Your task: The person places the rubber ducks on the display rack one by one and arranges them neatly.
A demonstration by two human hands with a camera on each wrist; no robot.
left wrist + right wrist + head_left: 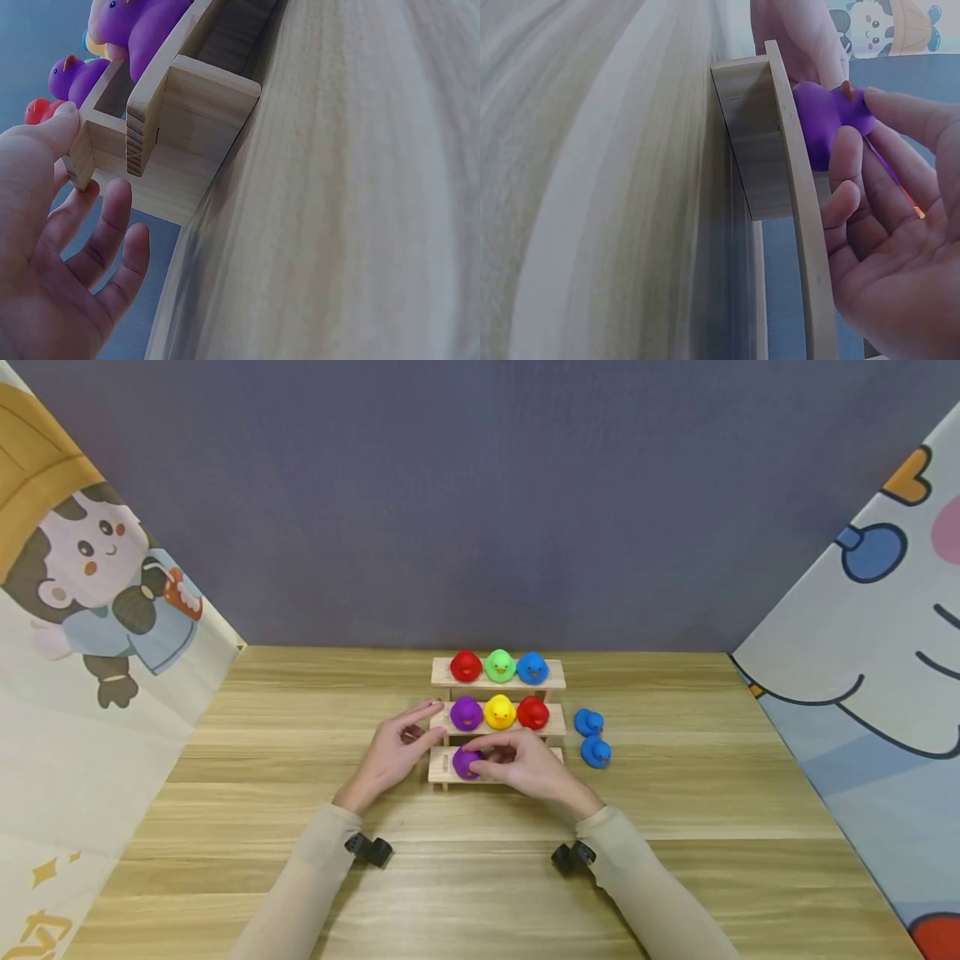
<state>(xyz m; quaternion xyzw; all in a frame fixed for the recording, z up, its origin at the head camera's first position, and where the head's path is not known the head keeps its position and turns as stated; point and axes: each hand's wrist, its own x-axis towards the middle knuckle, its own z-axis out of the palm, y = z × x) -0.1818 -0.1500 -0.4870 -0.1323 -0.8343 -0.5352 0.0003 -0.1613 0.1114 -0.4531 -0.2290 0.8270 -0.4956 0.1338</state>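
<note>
A three-step wooden stand [555, 720] bears rubber ducks. On its lowest step sits a purple rubber duck [465, 763], which my right hand [528, 767] pinches between thumb and fingers; the right wrist view shows the same purple duck [821, 124] against the step. My left hand [393, 752] holds the left end of the middle step, with its thumb on the wooden edge [81, 154] and the other fingers loosely bent below. Purple [466, 714], yellow [499, 712] and red [533, 713] ducks line the middle step. Red [466, 667], green [499, 666] and blue [532, 668] ducks line the top one.
Two blue ducks, one farther back [588, 722] and one nearer [596, 752], lie on the wooden table [480, 893] right of the stand. Behind rises a dark grey-blue panel [480, 502]. Cartoon-printed panels flank the table on the left [45, 735] and right [862, 635].
</note>
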